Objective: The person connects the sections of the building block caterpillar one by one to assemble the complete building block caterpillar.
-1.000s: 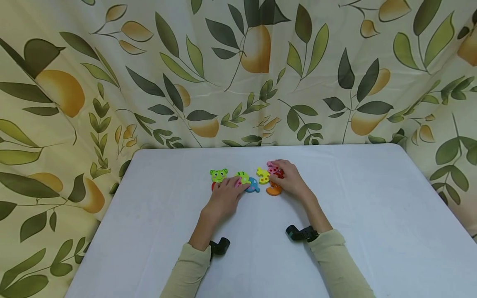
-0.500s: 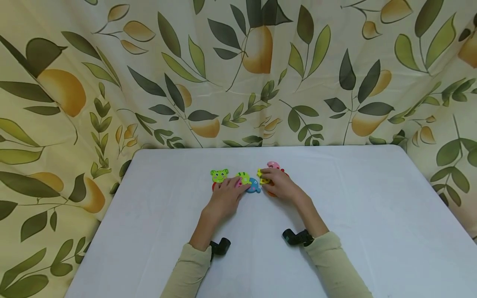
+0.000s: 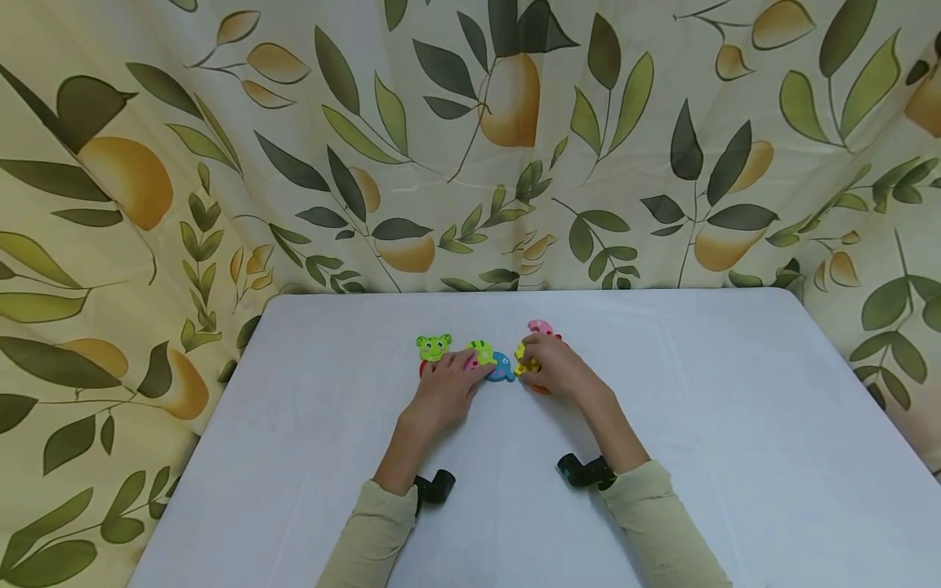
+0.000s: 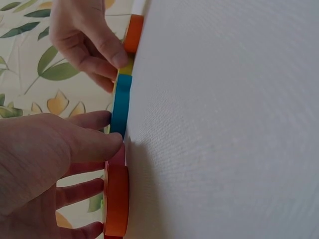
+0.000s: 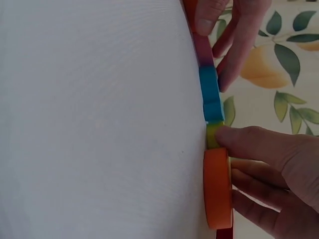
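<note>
My left hand (image 3: 439, 392) rests on a row of chunky, brightly coloured puzzle pieces, its fingers spread over them. Left of it shows a green animal-face piece (image 3: 434, 348) with red below. By its fingertips lie a striped green piece (image 3: 482, 352) and a blue piece (image 3: 503, 368); pink and orange (image 4: 117, 200) edges show in the left wrist view. My right hand (image 3: 564, 369) pinches a yellow puzzle piece (image 5: 212, 135) beside the blue one's right end. Its fingers partly hide that piece.
Beyond the right hand lies a pink piece (image 3: 540, 326) with red next to it. An orange piece (image 5: 218, 188) sits below that hand. White cloth covers the table (image 3: 485, 506); a leaf-and-fruit curtain (image 3: 470, 204) hangs behind its far edge.
My right hand moves left from the pink and red pieces to the yellow piece, then shifts it slightly, close to the blue piece. The left hand stays in place.
</note>
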A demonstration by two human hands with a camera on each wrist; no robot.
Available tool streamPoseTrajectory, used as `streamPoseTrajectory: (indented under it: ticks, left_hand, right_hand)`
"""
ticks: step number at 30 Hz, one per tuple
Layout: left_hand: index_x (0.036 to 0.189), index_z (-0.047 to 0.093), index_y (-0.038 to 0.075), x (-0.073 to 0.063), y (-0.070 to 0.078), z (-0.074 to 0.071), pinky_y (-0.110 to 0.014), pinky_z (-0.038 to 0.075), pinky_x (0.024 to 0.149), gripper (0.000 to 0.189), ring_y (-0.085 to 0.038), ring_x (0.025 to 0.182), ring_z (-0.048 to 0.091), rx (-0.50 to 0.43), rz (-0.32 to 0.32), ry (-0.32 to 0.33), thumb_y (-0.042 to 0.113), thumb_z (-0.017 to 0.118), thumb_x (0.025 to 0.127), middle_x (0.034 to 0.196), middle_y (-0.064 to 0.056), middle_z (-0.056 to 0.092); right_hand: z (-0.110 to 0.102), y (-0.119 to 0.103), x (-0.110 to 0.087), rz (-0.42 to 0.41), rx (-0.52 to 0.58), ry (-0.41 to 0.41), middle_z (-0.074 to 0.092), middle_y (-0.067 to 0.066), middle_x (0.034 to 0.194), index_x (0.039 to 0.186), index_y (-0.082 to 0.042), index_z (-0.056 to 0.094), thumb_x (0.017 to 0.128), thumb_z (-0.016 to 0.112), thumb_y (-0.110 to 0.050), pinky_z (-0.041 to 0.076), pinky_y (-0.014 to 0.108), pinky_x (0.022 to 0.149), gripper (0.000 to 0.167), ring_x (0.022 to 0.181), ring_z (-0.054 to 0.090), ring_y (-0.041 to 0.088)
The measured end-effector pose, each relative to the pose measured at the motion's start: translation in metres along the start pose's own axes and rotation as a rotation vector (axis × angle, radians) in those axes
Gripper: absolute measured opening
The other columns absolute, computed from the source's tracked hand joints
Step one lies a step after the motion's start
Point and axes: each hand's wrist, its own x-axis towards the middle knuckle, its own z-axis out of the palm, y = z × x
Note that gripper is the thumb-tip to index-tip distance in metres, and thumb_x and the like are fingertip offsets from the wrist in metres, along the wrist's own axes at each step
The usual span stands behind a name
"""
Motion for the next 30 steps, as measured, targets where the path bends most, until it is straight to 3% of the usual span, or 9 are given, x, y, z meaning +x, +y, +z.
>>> streamPoseTrajectory:
  ticks: [4,7,10,15,20,30]
  left_hand:
    - [0.144,0.045,0.038,0.0,-0.001,0.001,-0.055,0.037,0.109,0.046,-0.029,0.142,0.034,0.009,0.007,0.006,0.033,0.054,0.099,0.154,-0.004,0.038]
    - [0.144,0.046,0.037,-0.001,0.0,0.0,-0.055,0.037,0.109,0.046,-0.03,0.141,0.034,0.005,0.013,0.015,0.032,0.054,0.099,0.154,-0.005,0.038]
    - [0.144,0.046,0.037,-0.002,0.0,-0.001,-0.055,0.036,0.109,0.045,-0.03,0.142,0.034,-0.005,0.015,0.015,0.031,0.053,0.099,0.154,-0.005,0.038]
    - [0.144,0.045,0.037,-0.002,0.0,-0.002,-0.055,0.036,0.109,0.045,-0.03,0.141,0.034,0.005,0.015,0.016,0.032,0.052,0.099,0.154,-0.005,0.038]
    - [0.144,0.045,0.037,-0.001,0.0,0.0,-0.055,0.037,0.108,0.046,-0.029,0.141,0.035,0.021,0.016,0.022,0.033,0.053,0.099,0.154,-0.004,0.038]
    - [0.144,0.045,0.038,0.001,-0.001,0.002,-0.055,0.037,0.109,0.045,-0.03,0.141,0.034,0.017,0.006,0.019,0.034,0.052,0.099,0.155,-0.004,0.037]
  right_hand:
    - [0.0,-0.001,-0.002,0.035,0.018,-0.041,0.059,0.018,0.132,0.096,-0.004,0.071,0.082,0.077,-0.013,0.048,0.046,0.103,0.018,0.126,0.053,0.037]
    - [-0.001,-0.001,-0.003,0.037,0.015,-0.055,0.063,0.015,0.123,0.098,-0.005,0.069,0.081,0.078,-0.015,0.051,0.044,0.1,0.022,0.118,0.056,0.032]
    - [-0.002,0.001,-0.004,0.032,0.018,-0.049,0.063,0.013,0.118,0.107,-0.004,0.066,0.08,0.079,-0.017,0.052,0.044,0.096,0.033,0.11,0.057,0.028]
    - [-0.003,-0.001,-0.004,0.02,0.055,-0.047,0.058,0.016,0.126,0.125,0.0,0.06,0.079,0.08,-0.024,0.052,0.044,0.096,0.055,0.112,0.055,0.028]
    - [-0.001,-0.012,-0.002,0.023,0.053,-0.029,0.059,0.018,0.12,0.12,0.001,0.065,0.079,0.08,-0.03,0.054,0.04,0.09,0.054,0.109,0.054,0.028]
    - [0.004,-0.023,-0.002,0.138,0.035,0.001,0.056,0.016,0.108,0.115,0.003,0.066,0.076,0.082,-0.032,0.05,0.028,0.075,0.055,0.092,0.052,0.022]
